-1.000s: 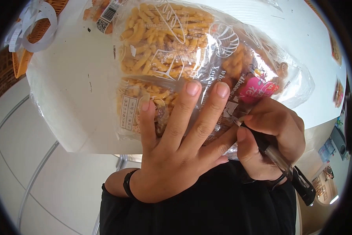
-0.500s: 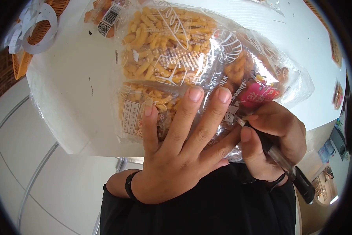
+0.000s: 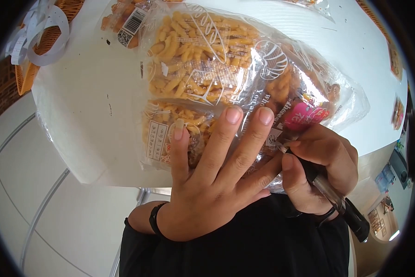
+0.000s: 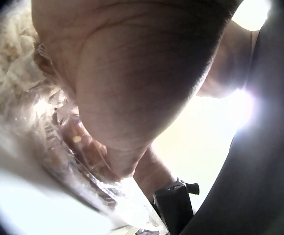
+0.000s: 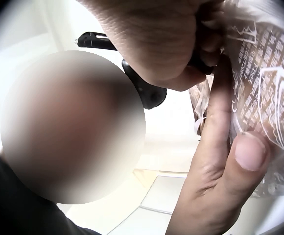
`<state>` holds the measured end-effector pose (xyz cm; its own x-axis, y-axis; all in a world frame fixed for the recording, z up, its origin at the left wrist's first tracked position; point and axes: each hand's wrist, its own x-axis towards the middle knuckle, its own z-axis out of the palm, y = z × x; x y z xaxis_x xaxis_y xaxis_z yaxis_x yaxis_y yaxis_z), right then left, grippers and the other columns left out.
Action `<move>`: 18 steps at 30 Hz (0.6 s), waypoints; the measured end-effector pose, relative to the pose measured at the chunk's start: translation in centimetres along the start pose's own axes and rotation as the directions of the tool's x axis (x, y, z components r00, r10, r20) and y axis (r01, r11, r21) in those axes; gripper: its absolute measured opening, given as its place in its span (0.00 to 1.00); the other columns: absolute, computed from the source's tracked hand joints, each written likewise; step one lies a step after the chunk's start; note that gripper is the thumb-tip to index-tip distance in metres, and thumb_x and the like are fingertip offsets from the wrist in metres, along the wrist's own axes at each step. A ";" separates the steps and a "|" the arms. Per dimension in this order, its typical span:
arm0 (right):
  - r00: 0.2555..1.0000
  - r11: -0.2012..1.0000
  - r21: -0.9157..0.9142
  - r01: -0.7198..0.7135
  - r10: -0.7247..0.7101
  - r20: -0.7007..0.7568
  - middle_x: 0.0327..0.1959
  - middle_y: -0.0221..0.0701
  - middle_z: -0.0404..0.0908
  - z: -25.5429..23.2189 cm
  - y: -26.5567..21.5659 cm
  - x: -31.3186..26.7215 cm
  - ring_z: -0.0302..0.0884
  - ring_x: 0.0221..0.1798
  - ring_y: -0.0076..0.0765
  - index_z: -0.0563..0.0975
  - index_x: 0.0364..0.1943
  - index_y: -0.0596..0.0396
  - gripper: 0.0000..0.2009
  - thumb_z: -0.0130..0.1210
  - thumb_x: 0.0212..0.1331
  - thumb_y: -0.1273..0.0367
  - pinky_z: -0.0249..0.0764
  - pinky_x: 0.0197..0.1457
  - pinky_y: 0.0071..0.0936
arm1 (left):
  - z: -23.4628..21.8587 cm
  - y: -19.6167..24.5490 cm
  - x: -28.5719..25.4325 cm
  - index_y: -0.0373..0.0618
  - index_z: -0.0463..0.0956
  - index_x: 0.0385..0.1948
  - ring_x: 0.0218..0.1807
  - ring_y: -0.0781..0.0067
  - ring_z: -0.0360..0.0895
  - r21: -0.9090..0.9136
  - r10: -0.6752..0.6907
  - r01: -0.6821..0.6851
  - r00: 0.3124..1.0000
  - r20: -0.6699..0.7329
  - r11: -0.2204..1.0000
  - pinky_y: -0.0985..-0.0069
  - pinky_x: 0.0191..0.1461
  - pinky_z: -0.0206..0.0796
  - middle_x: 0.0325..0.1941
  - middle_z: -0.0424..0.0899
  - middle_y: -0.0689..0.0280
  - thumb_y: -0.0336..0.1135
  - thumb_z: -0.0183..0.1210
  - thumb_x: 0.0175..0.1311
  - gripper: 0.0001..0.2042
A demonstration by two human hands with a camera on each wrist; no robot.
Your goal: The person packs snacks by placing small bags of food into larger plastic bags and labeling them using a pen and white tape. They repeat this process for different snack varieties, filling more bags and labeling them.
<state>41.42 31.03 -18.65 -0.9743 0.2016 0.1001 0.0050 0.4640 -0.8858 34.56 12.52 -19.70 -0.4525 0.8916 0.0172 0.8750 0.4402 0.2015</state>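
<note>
A clear printed plastic bag (image 3: 207, 69) holds packs of yellow-orange snack sticks and a pack with a pink label (image 3: 304, 115). My left hand (image 3: 212, 184) lies spread over the bag's near part, fingers straight and apart. In my right hand (image 3: 330, 157), a black pen with a clear barrel (image 3: 326, 188) is pinched between thumb and fingers. Its tip is right at a small white label (image 3: 273, 137) bearing dark marks, just beyond the left index finger. In the right wrist view, the left thumb (image 5: 249, 156) rests along the bag's printed side (image 5: 264, 73).
Another pack with a barcode sticker (image 3: 132, 22) lies at the back left of the white table (image 3: 87, 106). A wicker basket (image 3: 26, 76) and a roll of white labels (image 3: 55, 51) stand at the far left. Small packs (image 3: 398, 111) lie along the right edge.
The bag, table and left hand sit slightly lower and further right in the head view. The pen tip has made small shifts at the white label; the left hand stays spread.
</note>
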 end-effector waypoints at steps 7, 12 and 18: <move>0.975 0.995 0.089 -0.046 0.064 -0.211 0.24 0.41 0.79 1.2 0.1 -1.2 0.78 0.21 0.36 0.74 0.36 0.61 0.11 0.64 0.51 0.79 0.72 0.25 0.26 | 0.1 0.3 0.1 0.81 0.79 0.53 0.76 0.44 0.58 0.002 -0.008 0.008 1.000 -0.005 1.000 0.38 0.76 0.32 0.72 0.71 0.60 0.70 0.50 0.63 0.21; 0.962 0.965 0.251 -0.074 0.135 -0.236 0.30 0.43 0.80 1.2 0.7 -3.2 0.78 0.28 0.31 0.70 0.44 0.61 0.16 0.65 0.60 0.69 0.71 0.31 0.26 | 0.0 -0.1 0.2 0.82 0.78 0.56 0.77 0.43 0.56 -0.003 0.034 -0.034 0.999 0.017 0.999 0.39 0.76 0.30 0.74 0.68 0.58 0.72 0.53 0.56 0.26; 0.855 0.948 0.313 -0.055 0.207 -0.475 0.36 0.41 0.75 1.2 1.0 -5.2 0.73 0.29 0.27 0.67 0.50 0.57 0.22 0.57 0.68 0.53 0.68 0.34 0.22 | -0.8 -0.9 0.4 0.78 0.70 0.65 0.77 0.50 0.57 -0.147 0.042 -0.033 0.998 0.056 0.989 0.38 0.77 0.31 0.76 0.64 0.60 0.63 0.67 0.40 0.40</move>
<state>46.19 29.44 -20.57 -0.7253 0.6782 0.1181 -0.0120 0.1591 -0.9872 33.44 12.38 -19.08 -0.4051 0.9138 -0.0292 0.8548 0.3899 0.3424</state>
